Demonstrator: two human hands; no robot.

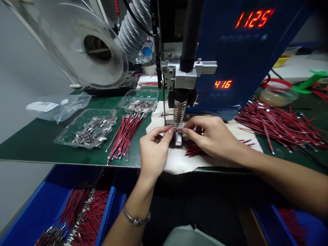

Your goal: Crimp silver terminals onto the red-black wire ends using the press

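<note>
My left hand (153,150) is closed in a pinch at the small metal fixture (178,137) beneath the machine's spring-wrapped tip (180,110). What its thumb and forefinger hold is too small to make out. From the other side my right hand (215,136) pinches a thin red-and-black wire, whose short end shows between the two hands under the tip. More wires (193,149) lie below my right hand on a sheet of white paper (184,165).
Left of the fixture are a wire bundle (126,135) and clear trays of small metal parts, one nearer (61,138) and one farther (155,97). A large wire pile (279,126) lies right. The blue machine (230,51) stands behind; a blue bin (33,208) sits below the table edge.
</note>
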